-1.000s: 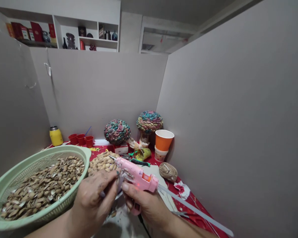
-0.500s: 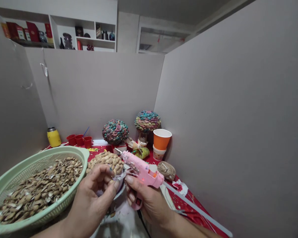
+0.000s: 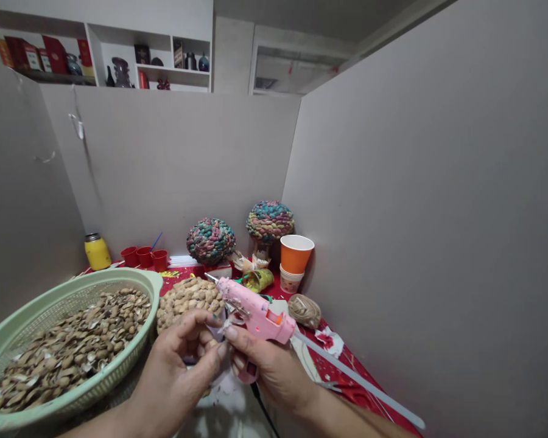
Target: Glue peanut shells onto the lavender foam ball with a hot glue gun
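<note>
My right hand (image 3: 274,368) is wrapped round the handle of a pink glue gun (image 3: 256,310), its nozzle pointing up and left and a long glue stick (image 3: 360,380) trailing from its back. My left hand (image 3: 182,362) is closed in a pinch, its fingertips near my right thumb. Between the two hands shows a whitish, stringy scrap (image 3: 229,322); what exactly my left fingers hold is too small to tell. Just behind my left hand sits a ball covered in peanut shells (image 3: 189,299).
A green basket (image 3: 154,281) of shells stands at the left. Behind are a yellow jar (image 3: 97,252), red cups (image 3: 145,257), two colourful shell balls (image 3: 210,241), an orange cup (image 3: 296,255) and twine (image 3: 304,311). Grey partitions (image 3: 178,152) surround the table.
My hands have shifted slightly left, with the glue gun still in my right hand. The whole view has moved a little. More of the peanut-shell ball shows.
</note>
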`<state>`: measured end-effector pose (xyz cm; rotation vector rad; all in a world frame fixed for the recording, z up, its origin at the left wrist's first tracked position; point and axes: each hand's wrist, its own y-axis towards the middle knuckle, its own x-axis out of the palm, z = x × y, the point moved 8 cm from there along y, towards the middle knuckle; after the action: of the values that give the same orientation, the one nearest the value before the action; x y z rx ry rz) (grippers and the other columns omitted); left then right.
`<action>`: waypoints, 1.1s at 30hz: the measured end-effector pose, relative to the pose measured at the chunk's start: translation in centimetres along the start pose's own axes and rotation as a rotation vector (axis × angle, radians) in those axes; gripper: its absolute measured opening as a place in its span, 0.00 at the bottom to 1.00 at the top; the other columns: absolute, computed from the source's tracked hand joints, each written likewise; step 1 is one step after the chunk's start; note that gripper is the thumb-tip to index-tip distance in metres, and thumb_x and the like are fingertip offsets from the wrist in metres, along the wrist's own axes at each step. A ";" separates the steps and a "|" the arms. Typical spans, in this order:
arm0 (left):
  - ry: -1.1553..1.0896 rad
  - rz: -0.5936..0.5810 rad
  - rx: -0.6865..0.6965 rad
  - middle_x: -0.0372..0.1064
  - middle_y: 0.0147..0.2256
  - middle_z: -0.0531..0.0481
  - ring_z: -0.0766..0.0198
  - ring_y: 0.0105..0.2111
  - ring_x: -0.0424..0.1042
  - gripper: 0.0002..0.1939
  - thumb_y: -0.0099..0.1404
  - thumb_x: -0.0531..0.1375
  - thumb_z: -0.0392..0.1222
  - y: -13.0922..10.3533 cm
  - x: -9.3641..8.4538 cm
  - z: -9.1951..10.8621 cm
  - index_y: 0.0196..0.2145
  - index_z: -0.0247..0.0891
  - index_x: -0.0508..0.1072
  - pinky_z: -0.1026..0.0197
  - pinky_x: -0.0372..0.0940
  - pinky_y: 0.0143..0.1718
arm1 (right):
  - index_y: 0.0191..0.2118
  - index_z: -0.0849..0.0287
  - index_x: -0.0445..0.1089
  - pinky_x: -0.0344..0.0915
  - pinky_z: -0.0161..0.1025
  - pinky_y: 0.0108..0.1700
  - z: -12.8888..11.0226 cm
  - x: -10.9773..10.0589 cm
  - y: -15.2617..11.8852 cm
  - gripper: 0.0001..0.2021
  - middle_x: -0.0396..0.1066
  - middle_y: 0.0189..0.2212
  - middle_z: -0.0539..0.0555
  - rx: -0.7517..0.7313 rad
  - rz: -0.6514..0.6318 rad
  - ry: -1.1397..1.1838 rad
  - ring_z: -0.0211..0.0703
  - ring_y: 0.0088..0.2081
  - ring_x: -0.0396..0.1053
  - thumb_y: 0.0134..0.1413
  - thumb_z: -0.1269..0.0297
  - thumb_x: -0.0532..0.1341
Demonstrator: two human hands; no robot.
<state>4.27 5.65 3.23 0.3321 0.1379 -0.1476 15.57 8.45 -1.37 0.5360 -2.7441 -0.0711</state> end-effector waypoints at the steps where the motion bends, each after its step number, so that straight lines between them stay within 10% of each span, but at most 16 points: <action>1: 0.004 0.005 0.005 0.65 0.24 0.57 0.69 0.23 0.64 0.08 0.63 0.62 0.44 -0.1 0.0 0.0 0.39 0.40 0.71 0.68 0.63 0.26 | 0.20 0.61 0.66 0.51 0.31 0.22 -0.2 -0.1 0.1 0.25 0.60 0.14 0.45 -0.005 0.010 -0.003 0.31 0.18 0.55 0.47 0.43 0.68; 12: -0.271 -0.084 -0.102 0.70 0.22 0.53 0.70 0.20 0.66 0.13 0.59 0.67 0.44 -1.1 0.0 0.6 0.42 0.41 0.79 0.68 0.63 0.23 | 0.25 0.58 0.64 0.47 0.27 0.15 -4.3 -4.0 1.7 0.24 0.60 0.14 0.41 -0.172 0.343 0.096 0.29 0.15 0.54 0.36 0.45 0.73; 33: -0.636 0.062 -0.208 0.78 0.28 0.49 0.66 0.26 0.76 0.12 0.53 0.72 0.39 0.7 -1.3 0.4 0.35 0.37 0.76 0.66 0.72 0.32 | 0.27 0.63 0.75 0.52 0.32 0.24 -2.4 0.1 -0.6 0.28 0.67 0.18 0.50 0.016 0.047 -0.059 0.33 0.20 0.58 0.39 0.36 0.68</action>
<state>3.19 6.35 4.03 0.0707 -0.4839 -0.1694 16.57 7.90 0.87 0.4802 -2.8153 -0.0542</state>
